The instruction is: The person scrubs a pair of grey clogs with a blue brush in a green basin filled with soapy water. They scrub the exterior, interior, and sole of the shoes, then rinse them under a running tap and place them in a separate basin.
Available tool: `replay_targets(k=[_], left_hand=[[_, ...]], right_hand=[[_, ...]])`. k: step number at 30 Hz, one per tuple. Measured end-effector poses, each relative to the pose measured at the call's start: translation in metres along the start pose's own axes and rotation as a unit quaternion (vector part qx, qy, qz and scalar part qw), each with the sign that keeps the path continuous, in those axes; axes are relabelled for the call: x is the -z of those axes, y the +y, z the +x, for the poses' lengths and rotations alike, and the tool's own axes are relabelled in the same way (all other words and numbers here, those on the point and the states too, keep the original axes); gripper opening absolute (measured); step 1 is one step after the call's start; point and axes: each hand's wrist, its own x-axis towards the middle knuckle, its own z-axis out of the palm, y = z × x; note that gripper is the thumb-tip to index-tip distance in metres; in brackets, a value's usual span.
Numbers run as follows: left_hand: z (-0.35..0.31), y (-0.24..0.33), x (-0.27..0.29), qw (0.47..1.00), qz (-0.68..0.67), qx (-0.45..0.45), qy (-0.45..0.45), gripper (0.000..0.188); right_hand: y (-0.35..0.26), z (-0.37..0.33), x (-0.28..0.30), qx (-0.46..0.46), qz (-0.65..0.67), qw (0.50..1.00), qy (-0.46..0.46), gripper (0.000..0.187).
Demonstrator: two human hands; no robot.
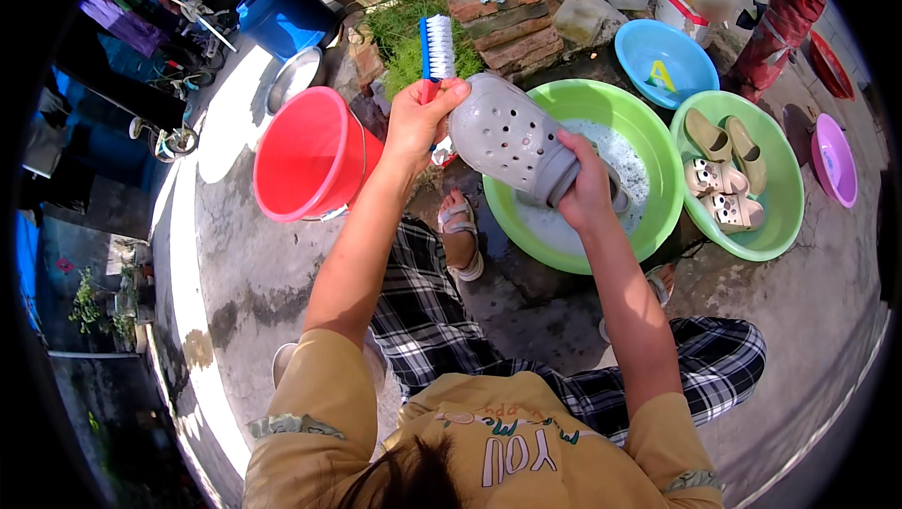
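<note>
My left hand [420, 121] is closed around the red handle of a scrub brush [439, 46]. Its blue head points up, and the white bristles face right. The thumb of that hand reaches the toe of a grey clog [503, 128] with holes in its upper. My right hand [587, 185] grips the clog at its heel end, by the strap. The clog is tilted, held above the left part of a lime-green basin [660, 227]. Sudsy water [628, 166] fills the bottom of that basin. The clog and my right hand hide part of the water.
Left of me stands a red bucket [301, 156]. A pale green basin [782, 227] with olive and cream slippers [709, 136] is at the right, beside a blue basin [644, 39] and a purple basin [834, 161]. Stacked bricks [512, 34] and grass [399, 34] lie ahead.
</note>
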Motion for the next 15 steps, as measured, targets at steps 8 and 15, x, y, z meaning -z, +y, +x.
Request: replay_targets(k=[8,15], left_hand=[[0.0,-0.013,0.003,0.999,-0.036,0.007,-0.013,0.024],[-0.001,-0.026,0.0,0.996,-0.01,0.075,-0.039,0.036]], right_hand=[[-0.005,-0.009,-0.003,0.01,-0.025,0.999,-0.036,0.027],[-0.003,-0.01,0.011,0.104,-0.25,0.961,-0.057,0.027]])
